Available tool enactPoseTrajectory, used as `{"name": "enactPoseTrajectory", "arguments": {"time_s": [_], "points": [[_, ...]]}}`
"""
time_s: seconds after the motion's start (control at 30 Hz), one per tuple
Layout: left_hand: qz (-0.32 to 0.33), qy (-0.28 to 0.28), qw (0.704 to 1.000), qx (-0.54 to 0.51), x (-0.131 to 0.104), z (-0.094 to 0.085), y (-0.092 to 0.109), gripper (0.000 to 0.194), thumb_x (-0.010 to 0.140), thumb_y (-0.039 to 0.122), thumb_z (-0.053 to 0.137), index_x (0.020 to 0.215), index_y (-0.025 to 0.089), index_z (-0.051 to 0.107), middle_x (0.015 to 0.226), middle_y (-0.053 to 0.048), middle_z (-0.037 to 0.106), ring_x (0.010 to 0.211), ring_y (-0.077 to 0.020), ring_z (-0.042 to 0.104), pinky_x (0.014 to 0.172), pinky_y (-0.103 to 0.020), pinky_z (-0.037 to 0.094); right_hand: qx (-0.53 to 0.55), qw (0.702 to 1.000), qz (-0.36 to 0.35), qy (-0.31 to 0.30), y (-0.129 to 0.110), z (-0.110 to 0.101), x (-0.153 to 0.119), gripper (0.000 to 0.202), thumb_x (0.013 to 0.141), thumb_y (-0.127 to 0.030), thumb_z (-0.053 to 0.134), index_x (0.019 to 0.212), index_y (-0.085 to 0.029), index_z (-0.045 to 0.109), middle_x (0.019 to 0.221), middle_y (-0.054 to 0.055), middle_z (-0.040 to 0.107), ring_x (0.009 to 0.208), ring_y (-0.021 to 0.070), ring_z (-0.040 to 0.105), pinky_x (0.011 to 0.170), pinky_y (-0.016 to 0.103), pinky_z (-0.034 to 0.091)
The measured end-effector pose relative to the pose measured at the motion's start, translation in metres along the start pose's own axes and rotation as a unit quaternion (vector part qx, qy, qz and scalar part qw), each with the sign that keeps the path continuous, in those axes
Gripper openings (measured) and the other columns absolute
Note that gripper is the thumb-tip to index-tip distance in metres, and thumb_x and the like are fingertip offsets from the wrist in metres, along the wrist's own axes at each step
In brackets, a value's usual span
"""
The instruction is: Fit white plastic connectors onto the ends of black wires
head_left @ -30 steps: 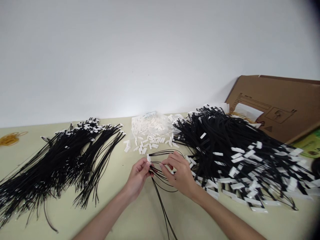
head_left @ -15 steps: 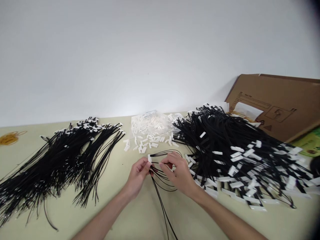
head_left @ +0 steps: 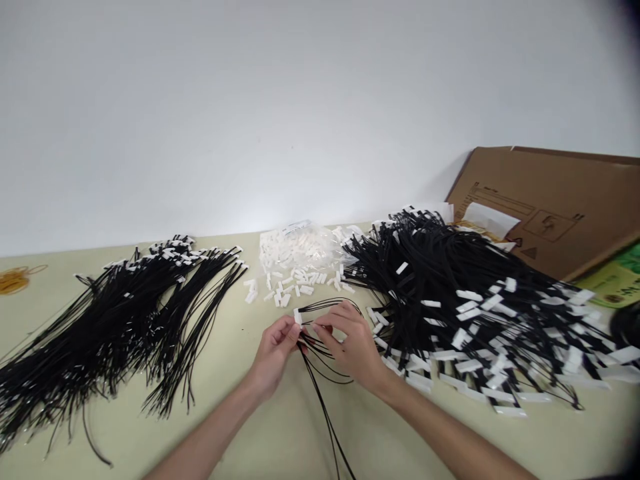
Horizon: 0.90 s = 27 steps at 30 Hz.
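Several loops of yellow band (head_left: 14, 280) lie at the far left of the pale table (head_left: 240, 433). Next comes a broad heap of black wires (head_left: 125, 307), spread diagonally, with white pieces at its upper ends and small shiny tips at its lower ends. A slimmer bundle (head_left: 200, 327) lies along its right side.

Near the middle, the person's left hand (head_left: 274, 350) grips a white connector (head_left: 297, 317) between thumb and fingers, holding it upright above the table's near part. Black leads (head_left: 325, 363) run from around this grip, some curving rightward, others trailing down to the lower edge of the view. Beyond the hands, loose white pieces (head_left: 285, 290) lie scattered before a clear plastic bag (head_left: 305, 247) full of similar ones.

Just right of the connector, the right hand (head_left: 354, 339) has thumb and forefinger pinched on a thin black wire (head_left: 307, 324), its other fingers curled. Farther right spreads a large pile of black cables (head_left: 430, 280) with many white ends, and behind it a cardboard box (head_left: 555, 207) leans at a tilt.
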<state>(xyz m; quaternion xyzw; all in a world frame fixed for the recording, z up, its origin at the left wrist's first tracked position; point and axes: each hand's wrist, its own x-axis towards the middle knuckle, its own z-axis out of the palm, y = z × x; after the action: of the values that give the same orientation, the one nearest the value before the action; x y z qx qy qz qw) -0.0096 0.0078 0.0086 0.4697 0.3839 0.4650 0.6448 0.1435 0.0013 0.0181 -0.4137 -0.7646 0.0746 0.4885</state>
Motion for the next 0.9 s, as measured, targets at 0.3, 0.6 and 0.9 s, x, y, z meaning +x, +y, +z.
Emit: {"name": "enactPoseTrajectory", "arguments": {"time_s": [0.3,0.6,0.9], "points": [[-0.049,0.055,0.982,-0.171,0.008,-0.012,-0.002,0.012,0.072,0.025,0.064,0.072,0.015,0.057,0.072,0.0,0.057,0.067,-0.0092,0.054,0.062,-0.02,0.044,-0.074,0.979,-0.177,-0.065,0.003,0.002,-0.008,0.03,0.077,-0.006,0.048,0.104,-0.018,0.055,0.111,0.009,0.052,0.115,0.0212,0.037,0.094,0.042,0.039],[-0.091,0.033,0.97,-0.225,0.007,-0.011,-0.005,0.011,0.073,0.024,0.063,0.074,0.014,0.059,0.071,0.0,0.058,0.066,-0.0088,0.054,0.061,-0.02,0.044,-0.132,0.962,-0.234,-0.038,0.008,0.016,-0.013,0.016,0.078,-0.008,0.053,0.09,-0.018,0.058,0.105,0.004,0.059,0.104,0.0163,0.047,0.093,0.036,0.04],[-0.087,0.031,0.966,-0.241,0.008,-0.011,-0.009,0.012,0.07,0.023,0.067,0.075,0.015,0.059,0.073,0.001,0.059,0.066,-0.0077,0.053,0.062,-0.019,0.042,-0.125,0.967,-0.222,-0.014,0.007,0.019,-0.013,0.018,0.078,-0.006,0.053,0.091,-0.017,0.059,0.102,0.002,0.061,0.1,0.0164,0.048,0.089,0.036,0.041]]}}
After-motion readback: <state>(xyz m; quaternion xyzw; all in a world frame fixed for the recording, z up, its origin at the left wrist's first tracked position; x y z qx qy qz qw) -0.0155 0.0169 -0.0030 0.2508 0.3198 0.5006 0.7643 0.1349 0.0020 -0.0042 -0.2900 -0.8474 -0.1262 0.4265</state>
